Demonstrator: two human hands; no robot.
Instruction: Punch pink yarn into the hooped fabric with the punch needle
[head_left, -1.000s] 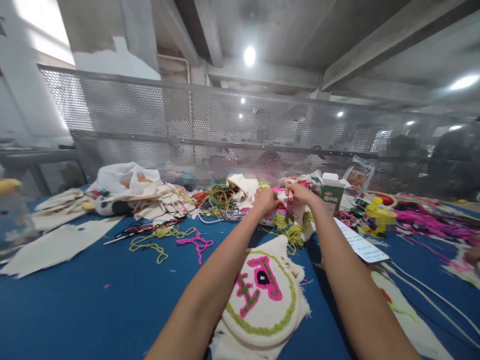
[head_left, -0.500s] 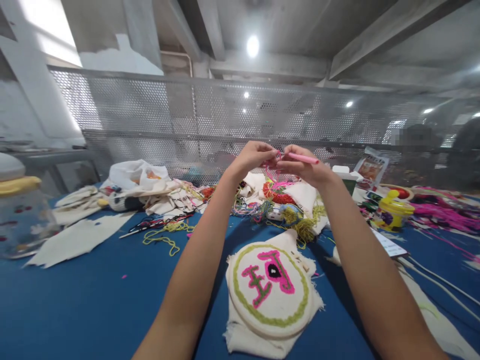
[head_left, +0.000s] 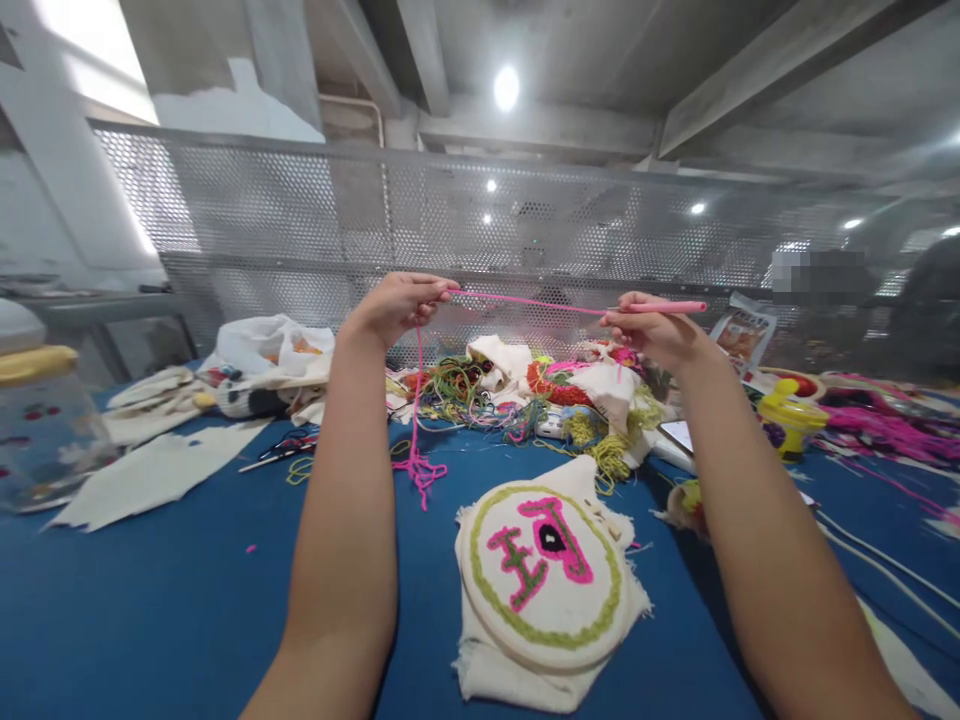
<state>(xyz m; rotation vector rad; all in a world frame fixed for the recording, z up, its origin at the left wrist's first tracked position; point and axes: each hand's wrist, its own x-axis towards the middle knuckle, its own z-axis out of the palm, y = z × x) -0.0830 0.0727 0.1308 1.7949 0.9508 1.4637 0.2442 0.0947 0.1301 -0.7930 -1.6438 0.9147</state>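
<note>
My left hand [head_left: 396,308] is raised at left of centre, thumb and fingers pinching a strand of pink yarn [head_left: 517,299]. The strand runs taut across to my right hand [head_left: 656,335], and its loose end hangs from my left hand into a tangle on the table. My right hand is closed around a pink punch needle [head_left: 682,307], its handle pointing right; the needle tip is hidden or too small to see. Below and between my arms lies an embroidery hoop [head_left: 551,663] holding cream cloth, with a green ring and pink-and-green stitched shapes.
Behind the hoop is a heap of mixed yarn [head_left: 457,385] and cloth scraps. A clear jar [head_left: 49,430] stands at far left, near a flat cloth piece [head_left: 161,475]. At right are a yellow container [head_left: 795,420], pink yarn and white cables. A perforated metal screen [head_left: 450,230] stands behind.
My hands, close together before, have moved apart, left hand leftward and right hand rightward. The pink yarn is now stretched between them, with its tangled end hanging at left.
</note>
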